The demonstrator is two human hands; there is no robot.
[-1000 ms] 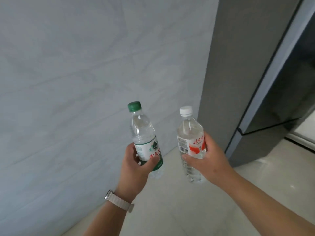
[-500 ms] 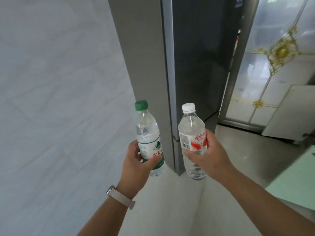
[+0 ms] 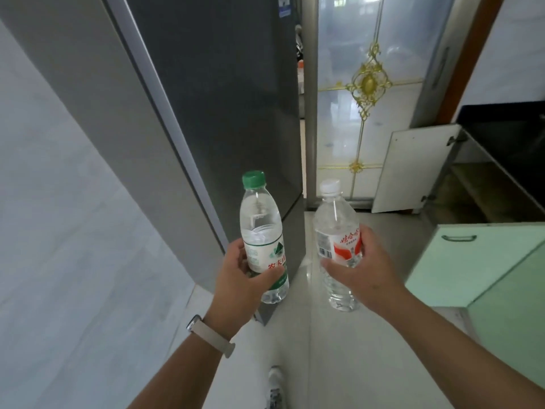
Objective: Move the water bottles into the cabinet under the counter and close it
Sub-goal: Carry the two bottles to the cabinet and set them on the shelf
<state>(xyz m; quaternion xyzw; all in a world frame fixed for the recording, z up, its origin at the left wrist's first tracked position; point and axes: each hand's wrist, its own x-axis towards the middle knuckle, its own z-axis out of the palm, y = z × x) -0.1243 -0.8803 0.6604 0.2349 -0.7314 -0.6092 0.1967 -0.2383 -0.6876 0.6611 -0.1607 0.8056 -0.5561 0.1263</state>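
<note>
The cabinet [image 3: 477,184] runs off the right edge.

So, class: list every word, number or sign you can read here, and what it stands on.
"农夫山": red, on the label of the green-capped bottle, partly under the thumb of the left hand.
"娃哈哈": red script on the label of the white-capped bottle; the line beneath is too small.
Barcode digits on that label: too small.
Sticker on the fridge: blurred.

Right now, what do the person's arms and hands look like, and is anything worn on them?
No sleeves or gloves show: the left hand and right hand are bare, with no visible rings. The left wrist carries a watch with a pale beige strap and a silvery case; nothing is worn on the right wrist.
</note>
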